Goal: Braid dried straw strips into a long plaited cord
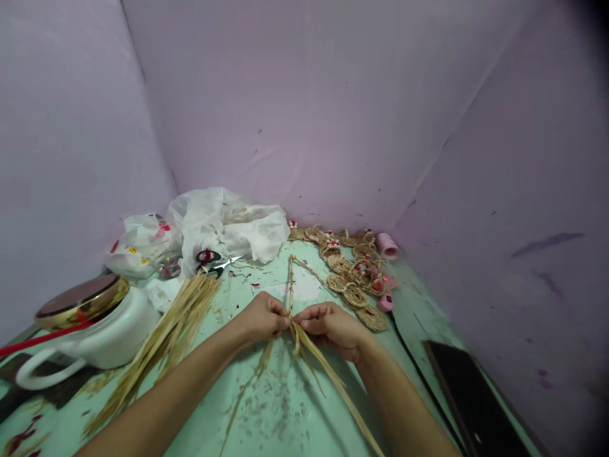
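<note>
A thin straw braid [290, 285] runs up from between my two hands, then bends toward the woven pieces on the right. My left hand [264, 316] pinches the braid's lower end. Fingertips almost touching it, my right hand [328, 324] is closed on the loose straw strands [328, 371], which fan down toward me. A thinner strand hangs below the left hand. Coiled and woven straw pieces [354, 295] with red and white beads lie beyond my right hand. To the left rests a bundle of dry straw strands [162, 336].
Black-handled scissors [219, 265] lie by white plastic bags [223, 222]. At left stand a white pot with a handle [124, 330] and a gold-rimmed round lid [83, 298]. A pink thread spool [387, 246], a black cable [423, 374] and a dark flat object [471, 400] are at right.
</note>
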The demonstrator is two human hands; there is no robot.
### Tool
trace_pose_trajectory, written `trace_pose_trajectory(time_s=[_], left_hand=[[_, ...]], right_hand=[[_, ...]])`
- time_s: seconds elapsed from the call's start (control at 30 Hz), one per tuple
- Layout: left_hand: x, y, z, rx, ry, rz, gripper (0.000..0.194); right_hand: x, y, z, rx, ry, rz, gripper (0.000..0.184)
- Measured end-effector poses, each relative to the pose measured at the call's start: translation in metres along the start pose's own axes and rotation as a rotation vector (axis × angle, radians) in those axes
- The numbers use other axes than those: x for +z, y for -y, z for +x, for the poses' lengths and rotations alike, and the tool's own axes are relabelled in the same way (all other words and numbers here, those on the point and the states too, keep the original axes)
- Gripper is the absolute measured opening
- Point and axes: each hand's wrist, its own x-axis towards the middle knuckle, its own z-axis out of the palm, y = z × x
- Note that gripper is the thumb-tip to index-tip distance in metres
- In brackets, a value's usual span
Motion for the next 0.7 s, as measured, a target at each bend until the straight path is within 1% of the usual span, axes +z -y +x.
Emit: trace_pose_trajectory(time_s=[0.1, 0.17, 0.3, 0.4, 0.53, 0.6, 0.7], left_hand=[[0.001, -0.002, 0.0, -0.022, 0.008, -0.044, 0.014], [0.002, -0.001, 0.001, 0.012, -0.009, -0.046, 0.017], [0.003, 0.004, 0.003, 0.069, -0.039, -0.032, 0.017], [0.003, 0.006, 0.003, 0.079, -0.039, -0.015, 0.015], [0.002, 0.007, 0.004, 0.091, -0.023, -0.012, 0.017], [0.003, 0.008, 0.004, 0.097, -0.016, -0.021, 0.019], [0.003, 0.007, 0.002, 0.105, -0.018, -0.018, 0.019]], right_hand=[[0.004, -0.004, 0.003, -0.034, -0.064, 0.009, 0.019], [0.008, -0.005, 0.004, -0.045, -0.076, 0.046, 0.024], [0.011, -0.006, 0.002, -0.029, -0.032, 0.109, 0.034], [0.01, -0.006, 0.002, 0.017, 0.038, 0.136, 0.035], [0.01, -0.006, 0.003, 0.064, 0.125, 0.192, 0.033], [0.01, -0.006, 0.004, 0.063, 0.118, 0.186, 0.031], [0.009, -0.006, 0.005, 0.061, 0.067, 0.103, 0.026]])
